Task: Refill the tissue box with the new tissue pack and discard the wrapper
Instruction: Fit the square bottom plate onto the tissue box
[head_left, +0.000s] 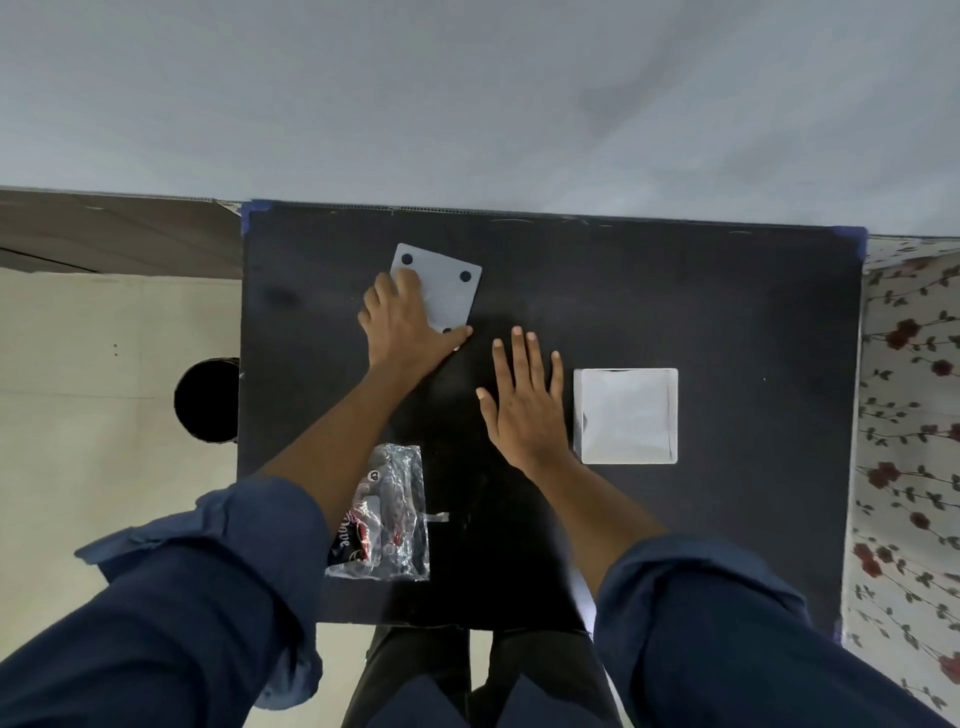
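Nearest the person, a crumpled clear plastic wrapper with red and black print (387, 514) lies flat on the matte black tabletop (727, 312), partly under the left forearm in its rolled dark blue sleeve (218, 561). Farther in, the right hand (524, 405) is spread palm down, fingers straight and slightly fanned, over the bare table surface just left of the open white square tissue box (626, 415); it holds nothing, and whether the palm actually touches the table cannot be told. The box stands upright, showing a pale white interior. Farther still, toward the back left of the table, the left hand (405, 322) lies on a flat white square base panel with round black feet at its corners (447, 291). Its fingers are laid over the panel's near-left part and the thumb reaches along the near edge, pressing rather than gripping. Beside the table's left edge, on the pale floor, sits a round black bin (208, 400).
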